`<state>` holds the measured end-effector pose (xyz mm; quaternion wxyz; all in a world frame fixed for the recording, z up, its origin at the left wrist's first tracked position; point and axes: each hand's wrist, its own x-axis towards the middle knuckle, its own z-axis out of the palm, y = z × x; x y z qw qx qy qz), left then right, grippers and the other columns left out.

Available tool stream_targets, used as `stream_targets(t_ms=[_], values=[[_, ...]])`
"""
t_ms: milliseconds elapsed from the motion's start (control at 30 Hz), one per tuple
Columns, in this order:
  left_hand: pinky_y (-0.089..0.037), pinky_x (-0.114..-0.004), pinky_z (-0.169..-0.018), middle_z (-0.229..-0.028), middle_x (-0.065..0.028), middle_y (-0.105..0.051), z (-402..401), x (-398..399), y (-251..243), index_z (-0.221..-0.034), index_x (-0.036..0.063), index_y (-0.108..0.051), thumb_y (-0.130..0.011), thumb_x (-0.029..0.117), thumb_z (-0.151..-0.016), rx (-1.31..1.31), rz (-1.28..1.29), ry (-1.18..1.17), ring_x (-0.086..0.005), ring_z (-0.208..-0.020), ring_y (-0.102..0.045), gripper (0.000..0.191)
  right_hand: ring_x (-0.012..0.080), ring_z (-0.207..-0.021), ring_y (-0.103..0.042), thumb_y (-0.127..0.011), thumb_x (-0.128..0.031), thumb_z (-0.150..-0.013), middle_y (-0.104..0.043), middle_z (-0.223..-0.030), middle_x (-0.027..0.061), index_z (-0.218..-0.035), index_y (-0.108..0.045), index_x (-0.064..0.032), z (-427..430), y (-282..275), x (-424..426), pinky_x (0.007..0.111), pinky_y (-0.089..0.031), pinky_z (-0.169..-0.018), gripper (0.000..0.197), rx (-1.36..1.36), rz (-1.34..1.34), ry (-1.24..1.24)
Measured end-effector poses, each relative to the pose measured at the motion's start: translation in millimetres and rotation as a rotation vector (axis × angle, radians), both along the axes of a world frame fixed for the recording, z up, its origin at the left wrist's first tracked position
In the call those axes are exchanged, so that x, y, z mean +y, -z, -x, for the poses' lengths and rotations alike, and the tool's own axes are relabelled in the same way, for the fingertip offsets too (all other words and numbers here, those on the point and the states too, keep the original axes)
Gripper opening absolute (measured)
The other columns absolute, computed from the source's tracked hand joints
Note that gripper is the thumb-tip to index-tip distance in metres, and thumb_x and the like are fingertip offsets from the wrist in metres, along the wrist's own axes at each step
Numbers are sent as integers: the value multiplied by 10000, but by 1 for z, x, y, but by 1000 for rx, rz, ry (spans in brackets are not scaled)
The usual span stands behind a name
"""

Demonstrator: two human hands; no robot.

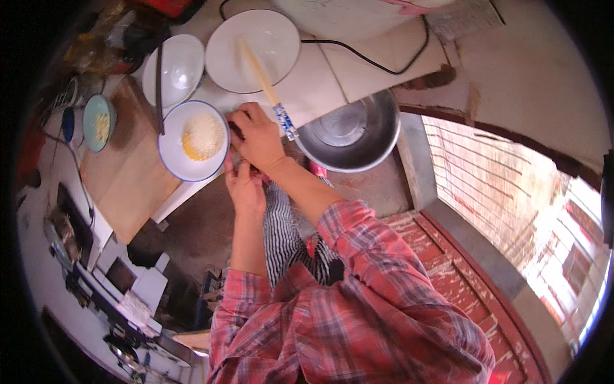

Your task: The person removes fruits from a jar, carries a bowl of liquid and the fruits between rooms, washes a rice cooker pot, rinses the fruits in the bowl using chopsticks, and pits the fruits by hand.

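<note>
A white bowl with a blue rim (171,163) holds a white grainy heap over something yellow. Close to the bowl's right side, my right hand (256,137) has its fingers curled, their tips partly hidden. Just below it is my left hand (245,189), palm up with bent fingers near the same rim. Something small and reddish shows between the hands, too unclear to name. A rolling pin or stick with a blue-and-white patterned handle (283,117) lies across a large white bowl (220,62). Dark chopsticks (159,86) rest over another white bowl (187,55).
A wooden board (129,192) lies left of the bowl, with a small green bowl (112,117) of pale pieces at its far edge. A metal basin (355,161) is at the counter's right edge. A black cable (355,50) crosses the tiled counter. A red door panel (460,288) stands at right.
</note>
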<state>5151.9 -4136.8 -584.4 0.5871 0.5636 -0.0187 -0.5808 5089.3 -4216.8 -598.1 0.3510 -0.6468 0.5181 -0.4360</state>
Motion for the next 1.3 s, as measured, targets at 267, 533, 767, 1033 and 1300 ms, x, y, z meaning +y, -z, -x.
stream_targets(t_ms=[267,533,767,1033,1300], values=[[-471,-269,-787,-1163,-47,-539,21,-4,3,-1336,94,-362,-508,72,-894,22,56,-45,-125,-947,-561,466,275,-799,-595,-679,-150,-691,-547,-945,91,-932,-604,-91,14,-4,4,354,-511,-663,260,32,-118,32],[-458,-221,-758,-1110,-45,-548,41,-27,5,-1303,32,-402,-534,107,-894,-85,29,-75,-91,-893,-548,436,258,-740,-583,-674,-185,-718,-559,-859,92,-915,-617,-103,31,-4,-11,343,-489,-642,220,-54,-125,84],[-457,-263,-805,-1033,-94,-540,61,-45,-4,-1176,-22,-432,-556,169,-888,-157,-74,-217,-151,-921,-535,367,271,-803,-562,-653,-149,-755,-579,-872,89,-942,-639,-111,42,7,-27,368,-487,-649,192,133,108,136],[-433,-233,-717,-947,-54,-497,67,-55,-17,-1167,-3,-386,-545,47,-860,-63,21,-363,-138,-849,-517,350,278,-796,-533,-610,-126,-799,-578,-879,99,-1017,-632,-130,44,3,-25,376,-480,-655,220,281,150,90],[-322,-296,-975,-1209,-119,-412,73,-47,-14,-1264,-4,-315,-487,-19,-843,-312,13,-316,-189,-1125,-414,455,326,-823,-535,-563,-102,-834,-551,-956,155,-961,-573,-20,49,9,-23,393,-458,-745,151,185,154,179]])
